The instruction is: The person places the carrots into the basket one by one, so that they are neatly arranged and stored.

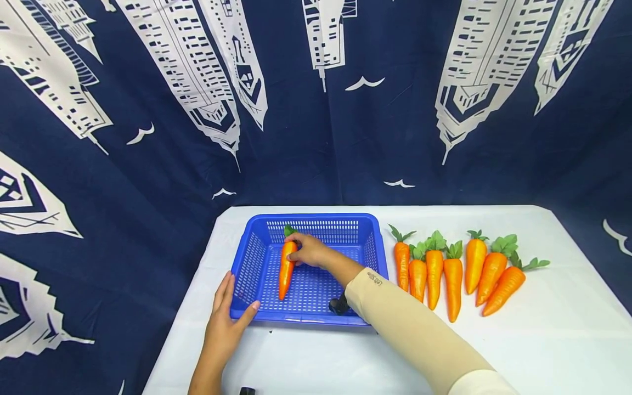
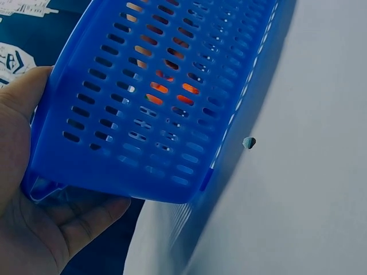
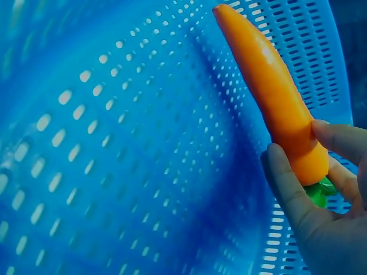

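A blue perforated plastic basket (image 1: 311, 317) stands on the white-covered table. My left hand (image 1: 222, 332) grips its near left corner, thumb at the front rim and fingers along the left side. In the left wrist view that hand wraps the corner of the basket (image 2: 126, 177). Inside the basket, my right hand (image 1: 312, 251) pinches an orange carrot (image 1: 286, 274) near its leafy top, with the tip toward me. Up close in the right wrist view, thumb and fingers hold the thick end of the carrot (image 3: 269, 86), partly covering the green leaves (image 3: 319, 195).
To the right of the basket, several more carrots (image 1: 453, 285) lie in a loose row, leaves pointing away. Behind the white table (image 1: 533, 356) hangs a dark blue cloth (image 1: 296, 164) with white building prints. The right forearm, in a beige sleeve (image 1: 410, 323), crosses the basket's near right side.
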`<action>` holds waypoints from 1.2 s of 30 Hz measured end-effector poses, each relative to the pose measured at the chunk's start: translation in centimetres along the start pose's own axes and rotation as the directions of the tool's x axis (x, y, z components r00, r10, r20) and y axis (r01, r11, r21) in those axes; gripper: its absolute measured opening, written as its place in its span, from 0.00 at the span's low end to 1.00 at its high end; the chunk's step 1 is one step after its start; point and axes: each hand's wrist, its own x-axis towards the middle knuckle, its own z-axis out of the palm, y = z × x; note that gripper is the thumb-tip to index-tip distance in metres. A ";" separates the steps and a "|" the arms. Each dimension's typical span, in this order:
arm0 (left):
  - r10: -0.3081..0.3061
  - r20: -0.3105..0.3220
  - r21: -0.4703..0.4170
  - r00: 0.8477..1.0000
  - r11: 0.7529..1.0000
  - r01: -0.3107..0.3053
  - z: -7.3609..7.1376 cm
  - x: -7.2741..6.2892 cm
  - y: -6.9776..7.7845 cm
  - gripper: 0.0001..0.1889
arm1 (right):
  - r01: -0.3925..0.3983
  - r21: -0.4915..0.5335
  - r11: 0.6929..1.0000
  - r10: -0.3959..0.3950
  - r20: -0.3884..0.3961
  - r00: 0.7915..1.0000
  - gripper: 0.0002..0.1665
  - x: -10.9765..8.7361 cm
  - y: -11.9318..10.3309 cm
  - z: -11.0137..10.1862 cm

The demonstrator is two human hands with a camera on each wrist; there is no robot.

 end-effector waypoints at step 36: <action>0.010 0.007 -0.028 1.000 1.000 -0.010 0.0 0.2 -0.3 0.49 | 0.081 -0.300 0.951 -0.072 0.039 0.997 0.27 0.5 0.9 -1.3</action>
